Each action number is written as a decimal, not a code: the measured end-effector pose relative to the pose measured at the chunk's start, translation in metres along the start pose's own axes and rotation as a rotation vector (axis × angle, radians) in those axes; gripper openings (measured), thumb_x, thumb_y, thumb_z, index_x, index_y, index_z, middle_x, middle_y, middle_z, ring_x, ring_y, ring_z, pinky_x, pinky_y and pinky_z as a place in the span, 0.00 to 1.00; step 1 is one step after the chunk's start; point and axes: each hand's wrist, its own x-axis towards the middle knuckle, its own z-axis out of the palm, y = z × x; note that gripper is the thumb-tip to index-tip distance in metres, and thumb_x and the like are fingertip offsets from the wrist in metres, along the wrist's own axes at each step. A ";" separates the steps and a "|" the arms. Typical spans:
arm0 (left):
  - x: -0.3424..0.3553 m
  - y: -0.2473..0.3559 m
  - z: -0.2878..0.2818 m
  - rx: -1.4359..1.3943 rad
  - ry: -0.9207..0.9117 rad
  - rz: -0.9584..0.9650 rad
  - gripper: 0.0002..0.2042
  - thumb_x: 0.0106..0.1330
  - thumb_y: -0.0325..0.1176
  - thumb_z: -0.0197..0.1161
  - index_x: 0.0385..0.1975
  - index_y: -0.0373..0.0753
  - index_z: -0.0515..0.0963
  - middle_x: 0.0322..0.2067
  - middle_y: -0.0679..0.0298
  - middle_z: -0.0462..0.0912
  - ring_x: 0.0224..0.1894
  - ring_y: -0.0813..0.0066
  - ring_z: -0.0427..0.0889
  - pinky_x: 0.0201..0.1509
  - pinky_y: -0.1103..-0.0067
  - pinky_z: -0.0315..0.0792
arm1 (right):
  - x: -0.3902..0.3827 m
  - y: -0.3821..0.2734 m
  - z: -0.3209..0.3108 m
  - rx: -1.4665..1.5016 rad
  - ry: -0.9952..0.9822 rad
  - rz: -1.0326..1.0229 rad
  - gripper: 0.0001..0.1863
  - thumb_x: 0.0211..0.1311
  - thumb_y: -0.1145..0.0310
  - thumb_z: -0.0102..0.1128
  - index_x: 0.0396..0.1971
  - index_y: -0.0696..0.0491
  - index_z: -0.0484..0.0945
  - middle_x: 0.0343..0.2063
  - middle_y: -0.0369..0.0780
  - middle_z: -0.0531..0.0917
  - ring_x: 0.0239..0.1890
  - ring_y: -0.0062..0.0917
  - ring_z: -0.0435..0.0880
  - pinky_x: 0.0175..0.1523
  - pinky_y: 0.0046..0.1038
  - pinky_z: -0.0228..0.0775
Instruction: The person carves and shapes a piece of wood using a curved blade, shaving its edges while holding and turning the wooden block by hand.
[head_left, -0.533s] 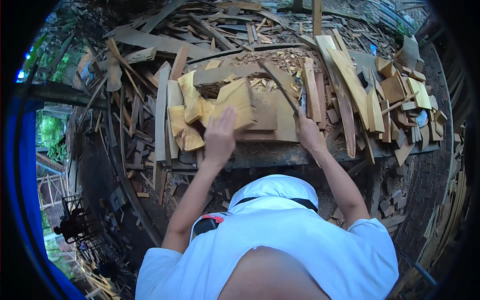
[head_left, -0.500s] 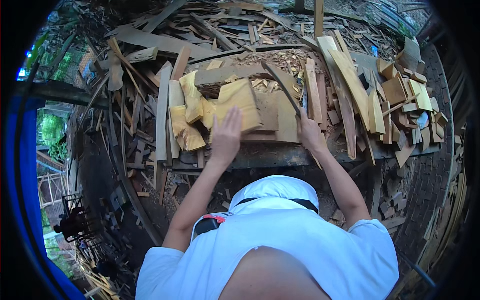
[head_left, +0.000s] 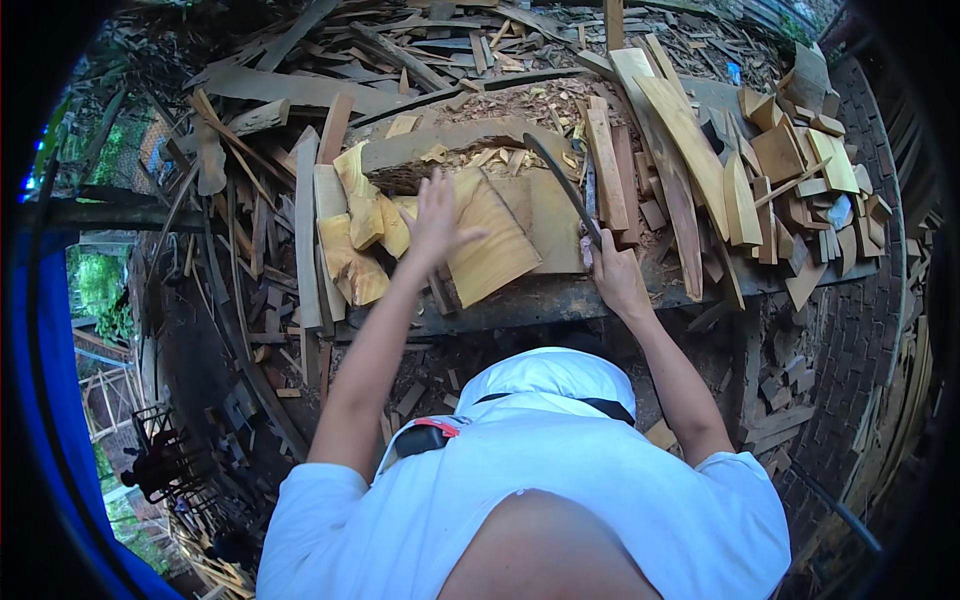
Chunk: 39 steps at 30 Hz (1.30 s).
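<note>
My right hand (head_left: 620, 277) is closed round the handle of a machete (head_left: 566, 186). Its long dark blade slants up and to the left over the bench. A thick yellow wood block (head_left: 494, 243) lies turned at an angle near the front edge of the workbench (head_left: 470, 322). At the block's left side is my left hand (head_left: 436, 222), fingers spread and slightly smeared. Whether its thumb touches the block I cannot tell. Left of this hand sit rough yellow offcuts (head_left: 352, 262). A flat pale board (head_left: 556, 222) lies beneath the blade, beside the block.
Behind the block runs a thick grey-brown timber (head_left: 455, 142), with wood chips (head_left: 520, 104) beyond. Long planks (head_left: 690, 140) lean across the bench's right part. Farther right is a heap of cut blocks (head_left: 800, 180). Scrap wood (head_left: 265, 290) covers the ground at left.
The yellow block has turned and its near corner has come closer to me. My left hand has gone from lying on it to its left side, fingers spreading. My right hand keeps the machete.
</note>
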 end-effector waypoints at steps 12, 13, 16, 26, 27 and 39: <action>0.046 -0.051 -0.070 -0.401 -0.559 0.137 0.28 0.43 0.45 0.80 0.40 0.32 0.80 0.32 0.64 0.84 0.36 0.78 0.80 0.42 0.80 0.73 | -0.015 0.026 0.004 0.005 0.077 0.016 0.23 0.71 0.62 0.48 0.64 0.47 0.61 0.24 0.56 0.80 0.29 0.54 0.80 0.33 0.53 0.67; 0.034 -0.041 -0.079 -0.391 -0.559 0.137 0.28 0.43 0.45 0.80 0.40 0.32 0.80 0.32 0.64 0.84 0.36 0.78 0.80 0.42 0.80 0.73 | -0.013 0.021 0.003 0.013 0.082 0.016 0.23 0.71 0.62 0.48 0.64 0.47 0.61 0.24 0.56 0.80 0.29 0.54 0.80 0.33 0.53 0.67; -0.010 -0.009 -0.136 -0.463 -0.496 0.081 0.24 0.47 0.39 0.78 0.41 0.33 0.80 0.34 0.64 0.83 0.38 0.78 0.80 0.43 0.79 0.73 | -0.011 -0.013 -0.016 0.073 0.006 0.034 0.19 0.71 0.62 0.48 0.58 0.50 0.65 0.26 0.58 0.80 0.32 0.54 0.81 0.36 0.52 0.68; -0.050 0.035 -0.132 -0.097 0.025 0.069 0.14 0.54 0.37 0.64 0.36 0.35 0.78 0.29 0.48 0.82 0.36 0.48 0.83 0.41 0.59 0.74 | 0.010 -0.065 0.004 0.095 0.166 -0.263 0.12 0.70 0.66 0.49 0.47 0.56 0.65 0.20 0.53 0.79 0.26 0.54 0.80 0.29 0.53 0.66; -0.050 0.031 -0.128 -0.096 0.024 0.077 0.14 0.54 0.37 0.64 0.36 0.35 0.78 0.29 0.48 0.82 0.36 0.48 0.83 0.41 0.59 0.74 | 0.012 -0.074 0.003 0.094 0.173 -0.258 0.12 0.70 0.66 0.49 0.47 0.56 0.65 0.20 0.53 0.79 0.26 0.54 0.80 0.29 0.53 0.66; -0.051 0.026 -0.116 -0.449 0.010 0.039 0.13 0.56 0.34 0.64 0.38 0.34 0.80 0.30 0.47 0.83 0.37 0.50 0.84 0.41 0.64 0.75 | 0.025 -0.153 -0.042 0.095 0.070 -0.329 0.13 0.72 0.67 0.46 0.50 0.59 0.63 0.16 0.52 0.77 0.21 0.53 0.78 0.26 0.49 0.65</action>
